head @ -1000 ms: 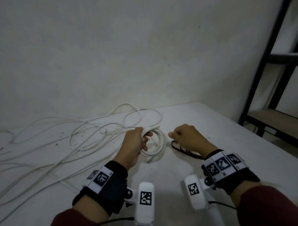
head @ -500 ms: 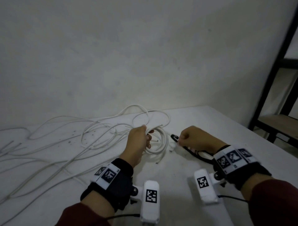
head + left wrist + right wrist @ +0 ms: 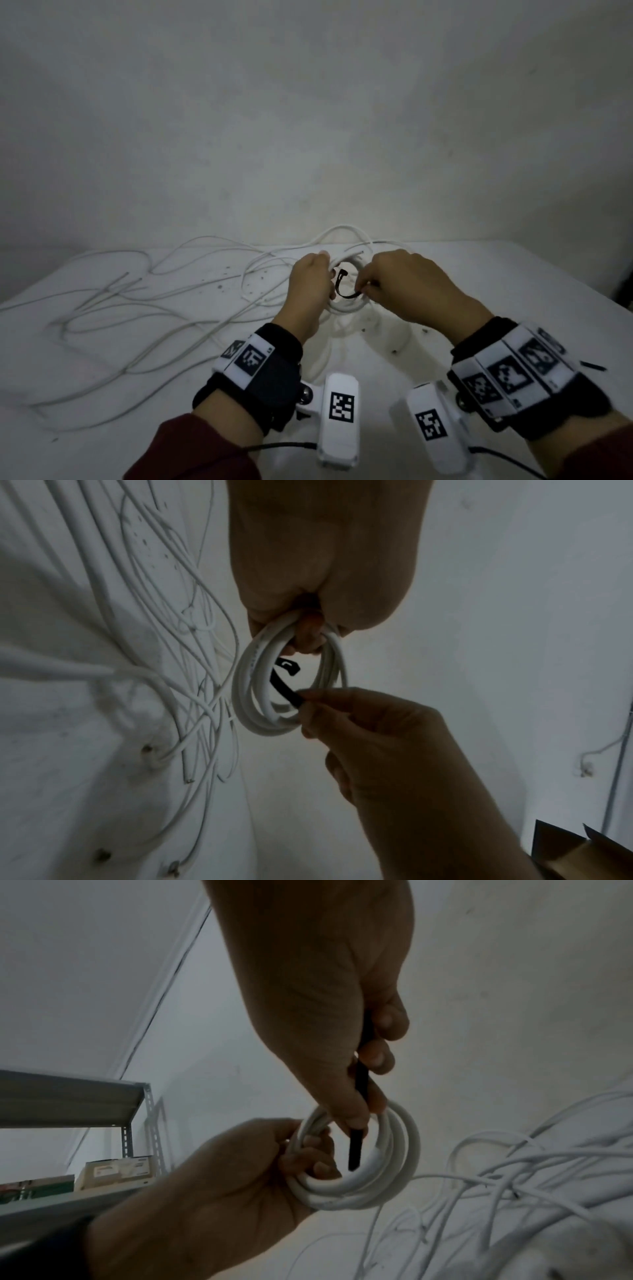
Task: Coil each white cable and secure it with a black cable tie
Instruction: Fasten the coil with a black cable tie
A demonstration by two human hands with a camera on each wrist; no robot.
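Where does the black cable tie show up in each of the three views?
Head: the black cable tie curves at centre, between the two hands, inside the white coil.
Left wrist: centre, crossing the coil's opening, pinched by the right hand.
Right wrist: centre, running down from the right hand's fingers into the coil.
Shared landmark: the coil gripped by the left hand.

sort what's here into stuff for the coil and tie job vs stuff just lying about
In the job: coiled cable held by left hand; black tie pinched by right hand; loose cables.
Lying about: shelf, boxes, table.
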